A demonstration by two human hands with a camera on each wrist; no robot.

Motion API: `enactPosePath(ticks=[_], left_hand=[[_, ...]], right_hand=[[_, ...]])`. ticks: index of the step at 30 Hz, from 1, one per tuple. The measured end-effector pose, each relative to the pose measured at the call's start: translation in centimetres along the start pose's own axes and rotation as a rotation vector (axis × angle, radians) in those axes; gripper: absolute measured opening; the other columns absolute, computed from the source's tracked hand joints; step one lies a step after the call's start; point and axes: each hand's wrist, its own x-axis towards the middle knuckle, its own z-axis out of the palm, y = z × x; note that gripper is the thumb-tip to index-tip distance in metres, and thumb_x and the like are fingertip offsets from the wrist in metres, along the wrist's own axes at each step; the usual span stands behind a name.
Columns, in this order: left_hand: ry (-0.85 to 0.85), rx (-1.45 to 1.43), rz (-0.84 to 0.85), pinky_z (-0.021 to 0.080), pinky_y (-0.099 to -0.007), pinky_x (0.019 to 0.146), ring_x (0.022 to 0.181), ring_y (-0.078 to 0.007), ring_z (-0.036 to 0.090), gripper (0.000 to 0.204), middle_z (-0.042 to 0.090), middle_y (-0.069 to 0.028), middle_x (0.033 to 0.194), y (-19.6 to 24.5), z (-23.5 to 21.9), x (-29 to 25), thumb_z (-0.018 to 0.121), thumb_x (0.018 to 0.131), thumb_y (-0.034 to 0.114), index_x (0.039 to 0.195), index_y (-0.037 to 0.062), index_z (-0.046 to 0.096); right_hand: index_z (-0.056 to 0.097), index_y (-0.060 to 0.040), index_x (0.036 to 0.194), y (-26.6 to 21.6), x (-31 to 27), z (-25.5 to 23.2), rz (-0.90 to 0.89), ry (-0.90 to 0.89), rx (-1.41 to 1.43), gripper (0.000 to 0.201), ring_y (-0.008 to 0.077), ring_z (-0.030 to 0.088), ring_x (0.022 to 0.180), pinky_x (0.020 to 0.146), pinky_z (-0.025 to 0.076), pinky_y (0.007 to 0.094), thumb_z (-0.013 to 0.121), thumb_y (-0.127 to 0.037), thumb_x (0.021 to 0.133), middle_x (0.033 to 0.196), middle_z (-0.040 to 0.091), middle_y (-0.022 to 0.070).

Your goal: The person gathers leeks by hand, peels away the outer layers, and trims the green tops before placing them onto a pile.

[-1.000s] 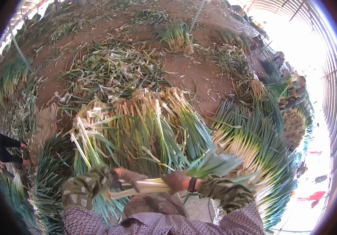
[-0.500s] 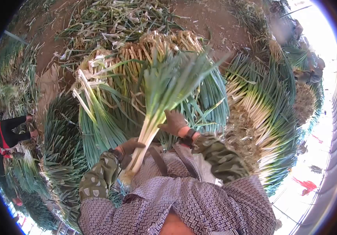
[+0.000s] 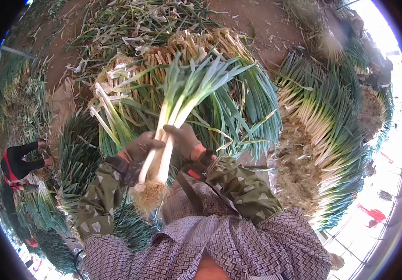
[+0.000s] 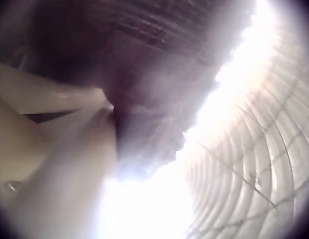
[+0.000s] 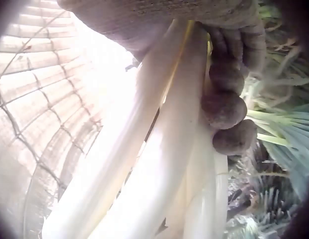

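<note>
A small bunch of long green onions point(image 3: 175, 109) stands tilted before my chest, leaves up and away, white stalks and shaggy roots point(image 3: 148, 196) toward me. My gloved right hand point(image 3: 183, 138) grips the stalks from the right; the right wrist view shows its curled fingers point(image 5: 225, 107) around the white shafts. From the other side my gloved left hand point(image 3: 141, 146) holds them a little lower, its fingertips at the stalks. The left wrist view is blurred: pale stalks point(image 4: 70, 144) lie beside the dark glove point(image 4: 149, 99).
A wide heap of green onions point(image 3: 252, 100) lies just in front, roots outward. Long rows of them point(image 3: 322, 140) run down the right, and more point(image 3: 77, 149) lie on the left. Beyond are loose trimmed leaves point(image 3: 140, 23) on bare soil. Another person point(image 3: 21, 163) bends at the far left.
The bunch has swung from lying sideways at my waist, leaves to the right, to leaves-up before me. My right hand has closed around the stalks. The head view has tilted down.
</note>
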Motion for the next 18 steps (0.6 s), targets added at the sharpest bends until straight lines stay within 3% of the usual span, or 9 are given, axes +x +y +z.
enactPosePath(ticks=[3, 6, 9, 10, 13, 14, 15, 17, 18], left_hand=[[0.041, -0.058, 0.151, 0.056, -0.032, 0.089, 0.097, -0.02, 0.068, 0.06, 0.066, -0.0115, 0.113, 4.0, 3.7, -2.0, 0.075, 0.084, 0.023, 0.132, -0.0045, 0.052], [0.024, -0.055, 0.276, 0.056, -0.0327, 0.092, 0.099, -0.0196, 0.068, 0.063, 0.066, -0.011, 0.116, 2.7, 5.0, -0.8, 0.078, 0.084, 0.023, 0.134, -0.0041, 0.05], [-0.066, -0.261, 0.292, 0.056, -0.036, 0.094, 0.106, -0.02, 0.066, 0.052, 0.064, -0.0077, 0.122, -3.7, 3.3, 5.1, 0.071, 0.095, 0.021, 0.138, 0.0023, 0.048], [-0.073, -0.314, 0.252, 0.056, -0.0367, 0.094, 0.106, -0.0206, 0.065, 0.051, 0.064, -0.0073, 0.123, -5.4, 3.3, 6.9, 0.069, 0.096, 0.021, 0.139, 0.0037, 0.048], [-0.025, -0.329, 0.104, 0.054, -0.0413, 0.098, 0.111, -0.0245, 0.064, 0.052, 0.062, -0.0096, 0.129, -11.0, 3.1, 10.4, 0.066, 0.099, 0.028, 0.14, 0.0042, 0.046], [-0.042, -0.31, 0.03, 0.053, -0.0427, 0.1, 0.113, -0.0257, 0.063, 0.053, 0.06, -0.0107, 0.131, -12.1, 3.3, 11.1, 0.065, 0.099, 0.03, 0.141, 0.0037, 0.045], [-0.124, -0.384, 0.022, 0.052, -0.0377, 0.1, 0.115, -0.0221, 0.062, 0.052, 0.059, -0.0096, 0.128, -14.0, 2.8, 12.0, 0.06, 0.103, 0.031, 0.142, 0.0014, 0.043], [-0.141, -0.592, -0.112, 0.043, -0.0374, 0.112, 0.131, -0.023, 0.052, 0.062, 0.052, -0.0114, 0.142, -15.4, 4.6, 12.8, 0.058, 0.104, 0.031, 0.152, 0.0003, 0.033], [-0.179, -0.665, -0.17, 0.039, -0.0356, 0.115, 0.133, -0.0221, 0.05, 0.064, 0.051, -0.0115, 0.144, -18.9, 2.6, 14.3, 0.057, 0.104, 0.032, 0.154, 0.0017, 0.031]], right_hand=[[0.063, 0.011, 0.115, -4.9, -1.4, 0.5, -0.15, -0.121, 0.073, 0.045, 0.0204, 0.068, 0.083, 0.076, 0.055, 0.0324, 0.074, -0.022, 0.086, 0.1, 0.071, 0.0142], [0.061, 0.0106, 0.117, -5.7, -1.5, -0.8, -0.19, -0.243, 0.153, 0.044, 0.0198, 0.067, 0.089, 0.079, 0.055, 0.0323, 0.074, -0.02, 0.087, 0.101, 0.07, 0.0146], [0.061, 0.0072, 0.122, -1.5, 1.2, -5.4, -0.334, -0.117, -0.459, 0.049, 0.0264, 0.069, 0.094, 0.084, 0.053, 0.0386, 0.064, -0.031, 0.092, 0.105, 0.071, 0.0194], [0.063, 0.0054, 0.121, 0.5, 2.0, -7.0, -0.491, -0.054, -0.604, 0.05, 0.03, 0.07, 0.095, 0.085, 0.053, 0.04, 0.059, -0.036, 0.094, 0.103, 0.071, 0.022], [0.066, 0.0049, 0.116, 6.7, 3.1, -11.4, -0.1, -0.144, -0.32, 0.051, 0.0322, 0.07, 0.094, 0.084, 0.053, 0.0396, 0.059, -0.04, 0.094, 0.099, 0.072, 0.0237], [0.066, 0.0055, 0.116, 8.4, 2.8, -12.5, -0.112, -0.149, -0.43, 0.051, 0.0307, 0.07, 0.094, 0.084, 0.054, 0.0396, 0.059, -0.04, 0.094, 0.099, 0.072, 0.0225], [0.067, 0.006, 0.115, 9.4, 2.8, -13.7, -0.124, -0.138, -0.548, 0.051, 0.0292, 0.07, 0.093, 0.084, 0.054, 0.0396, 0.059, -0.04, 0.095, 0.098, 0.073, 0.0214], [0.064, 0.0081, 0.119, 8.1, 0.0, -14.3, 0.049, -0.225, -0.606, 0.06, 0.0278, 0.069, 0.093, 0.084, 0.054, 0.0401, 0.064, -0.046, 0.093, 0.103, 0.072, 0.0216], [0.061, 0.0076, 0.122, 8.5, -1.9, -14.3, 0.046, -0.114, -0.674, 0.065, 0.0275, 0.067, 0.097, 0.086, 0.053, 0.0403, 0.068, -0.048, 0.089, 0.106, 0.07, 0.0213]])
